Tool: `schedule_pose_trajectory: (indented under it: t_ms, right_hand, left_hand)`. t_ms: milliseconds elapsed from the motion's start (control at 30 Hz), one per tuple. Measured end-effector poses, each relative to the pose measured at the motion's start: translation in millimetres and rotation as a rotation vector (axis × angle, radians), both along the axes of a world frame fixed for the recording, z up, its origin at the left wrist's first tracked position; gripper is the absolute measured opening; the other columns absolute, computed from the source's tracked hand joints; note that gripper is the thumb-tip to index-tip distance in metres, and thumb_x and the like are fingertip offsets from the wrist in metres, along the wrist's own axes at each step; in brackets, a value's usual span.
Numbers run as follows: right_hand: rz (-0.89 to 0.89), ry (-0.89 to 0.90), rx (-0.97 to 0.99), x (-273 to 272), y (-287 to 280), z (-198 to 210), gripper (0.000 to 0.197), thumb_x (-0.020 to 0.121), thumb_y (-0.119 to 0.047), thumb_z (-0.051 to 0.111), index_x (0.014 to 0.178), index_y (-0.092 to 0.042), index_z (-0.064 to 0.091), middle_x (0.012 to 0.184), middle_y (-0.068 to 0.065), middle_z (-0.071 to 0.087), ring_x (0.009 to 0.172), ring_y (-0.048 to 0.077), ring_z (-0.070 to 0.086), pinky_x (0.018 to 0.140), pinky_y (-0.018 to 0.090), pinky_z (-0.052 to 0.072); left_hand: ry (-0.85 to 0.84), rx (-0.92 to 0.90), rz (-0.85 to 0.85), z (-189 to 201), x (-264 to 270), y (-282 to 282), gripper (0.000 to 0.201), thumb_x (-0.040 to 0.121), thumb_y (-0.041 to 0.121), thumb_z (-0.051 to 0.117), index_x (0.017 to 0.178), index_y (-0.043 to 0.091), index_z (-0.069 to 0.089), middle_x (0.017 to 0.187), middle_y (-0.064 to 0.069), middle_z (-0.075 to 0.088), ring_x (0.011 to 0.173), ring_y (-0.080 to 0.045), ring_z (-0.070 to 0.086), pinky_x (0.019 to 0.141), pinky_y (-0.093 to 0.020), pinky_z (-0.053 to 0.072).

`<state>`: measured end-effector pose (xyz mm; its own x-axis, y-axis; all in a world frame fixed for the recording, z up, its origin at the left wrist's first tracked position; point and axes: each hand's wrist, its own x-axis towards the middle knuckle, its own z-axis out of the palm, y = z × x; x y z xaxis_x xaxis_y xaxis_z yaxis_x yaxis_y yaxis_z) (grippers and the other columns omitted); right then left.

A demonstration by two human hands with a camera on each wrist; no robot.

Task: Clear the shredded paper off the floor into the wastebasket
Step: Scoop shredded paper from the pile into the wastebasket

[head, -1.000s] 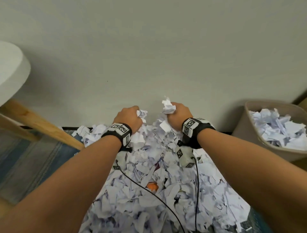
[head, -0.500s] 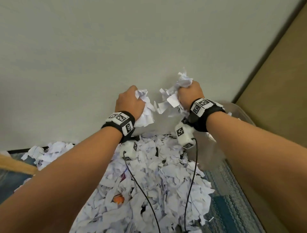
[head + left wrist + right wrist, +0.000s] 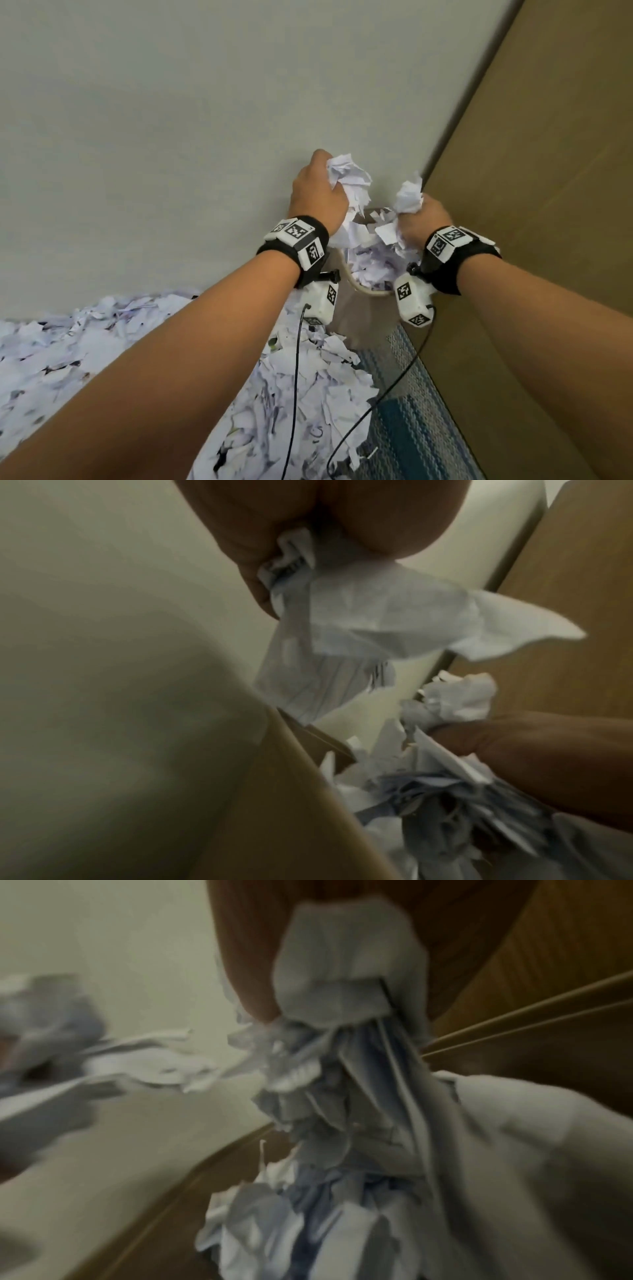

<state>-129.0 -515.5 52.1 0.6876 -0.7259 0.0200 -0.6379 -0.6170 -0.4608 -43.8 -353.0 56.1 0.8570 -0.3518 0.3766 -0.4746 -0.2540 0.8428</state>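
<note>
1. shredded paper (image 3: 113, 359) covers the floor along the wall from the left edge of the head view toward the middle, thinning out onto a striped rug (image 3: 407, 411) near the wastebasket.
2. the left hand (image 3: 317, 195) is clenched around a wad of scraps, raised above the left rim of the wastebasket (image 3: 363, 291).
3. the wastebasket sits in the corner where the wall meets a wooden panel (image 3: 548, 205); it already looks full to the rim.
4. the right hand (image 3: 419, 222) is fisted around a second wad, over the basket's right side.
5. likely risk: with the basket heaped, scraps released from this height could bounce or flutter over the rim back onto the floor; loose strips dangling from both fists may drop outside, too.
6. the cables (image 3: 294, 377) hanging from the wrists could drag scraps about.
7. the head view shows both fists against the pile and the basket; the left wrist view alone shows fingers (image 3: 253, 569) pinching a hanging sheet, and the right wrist view, though blurred, shows scraps trailing below the fist toward the basket's contents.
</note>
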Motion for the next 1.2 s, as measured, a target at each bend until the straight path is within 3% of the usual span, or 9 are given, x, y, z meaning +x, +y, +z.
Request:
schedule_pose_trajectory:
  t_ms: [233,300,367,467,600,733,900,1033,1200]
  right_hand:
    - [0.324,0.251,-0.150,-2,8,-15,0.031,0.081,-0.040,0.059,0.105,-0.019,0.057,0.096,0.003,0.064,0.090,0.027,0.064,0.080,0.034,0.052]
    - [0.313,0.347,-0.180,-9,12,-14,0.056,0.081,-0.051,0.061,0.124,-0.018,0.050,0.120,0.012,0.059,0.114,0.031,0.058,0.095,0.038,0.049]
    - [0.264,0.503,-0.181,-21,9,-15,0.093,0.079,-0.059,0.065,0.148,-0.013,0.023,0.150,0.020,0.031,0.138,0.035,0.033,0.112,0.040,0.031]
    - [0.343,0.568,-0.214,-32,5,-7,0.086,0.087,-0.047,0.064,0.151,-0.011,0.019,0.154,0.017,0.025,0.141,0.032,0.027,0.110,0.032,0.026]
    - [0.345,0.578,-0.182,-33,2,-17,0.089,0.083,-0.042,0.068,0.150,-0.012,0.017,0.151,0.011,0.028,0.137,0.034,0.030,0.109,0.037,0.030]
    - [0.298,0.619,-0.136,-35,0,-27,0.102,0.069,-0.049,0.072,0.148,-0.029,0.012,0.145,0.016,0.034,0.128,0.037,0.042,0.100,0.043,0.040]
    - [0.324,0.665,-0.088,-32,-4,-28,0.105,0.066,-0.040,0.077,0.148,-0.030,0.014,0.140,0.013,0.042,0.125,0.032,0.042,0.094,0.035,0.042]
    - [0.348,0.652,-0.008,-28,-7,-13,0.103,0.069,-0.035,0.079,0.150,-0.027,0.016,0.135,0.011,0.048,0.115,0.029,0.052,0.087,0.029,0.046]
    - [0.339,0.590,0.010,-15,-9,22,0.092,0.077,-0.037,0.073,0.150,-0.023,0.018,0.138,0.013,0.050,0.114,0.030,0.056,0.094,0.034,0.046]
  left_hand:
    - [-0.070,0.072,-0.167,-21,-25,-50,0.051,0.089,0.011,0.055,0.134,0.028,0.039,0.119,-0.008,0.037,0.092,-0.025,0.052,0.082,-0.029,0.044]
    - [-0.107,0.210,-0.163,-31,-30,-59,0.050,0.089,0.018,0.056,0.134,0.028,0.035,0.123,-0.011,0.034,0.102,-0.034,0.050,0.091,-0.041,0.047]
    - [-0.134,0.418,-0.142,-43,-34,-64,0.057,0.087,0.024,0.056,0.137,0.025,0.030,0.129,-0.014,0.031,0.108,-0.039,0.045,0.097,-0.045,0.041]
    - [-0.226,0.738,-0.175,-56,-39,-65,0.077,0.081,0.038,0.056,0.147,0.023,0.017,0.144,-0.017,0.024,0.124,-0.039,0.036,0.104,-0.045,0.031]
    - [-0.279,1.040,-0.252,-69,-44,-71,0.082,0.087,0.058,0.036,0.153,0.027,-0.002,0.159,-0.013,0.001,0.142,-0.036,0.013,0.110,-0.050,0.019]
    - [-0.290,1.226,-0.334,-80,-40,-74,0.081,0.086,0.066,0.026,0.152,0.028,-0.003,0.160,-0.012,0.000,0.143,-0.034,0.018,0.109,-0.046,0.022]
    - [-0.254,1.287,-0.434,-83,-39,-72,0.079,0.085,0.063,0.032,0.153,0.030,0.006,0.158,-0.011,0.016,0.140,-0.030,0.029,0.108,-0.044,0.030]
    - [-0.169,1.148,-0.453,-66,-39,-74,0.083,0.069,0.060,0.053,0.143,0.029,0.030,0.139,-0.010,0.045,0.119,-0.032,0.052,0.093,-0.046,0.048]
    - [-0.096,0.937,-0.409,-45,-31,-68,0.089,0.072,0.042,0.062,0.148,0.031,0.017,0.145,-0.012,0.031,0.121,-0.039,0.048,0.096,-0.048,0.047]
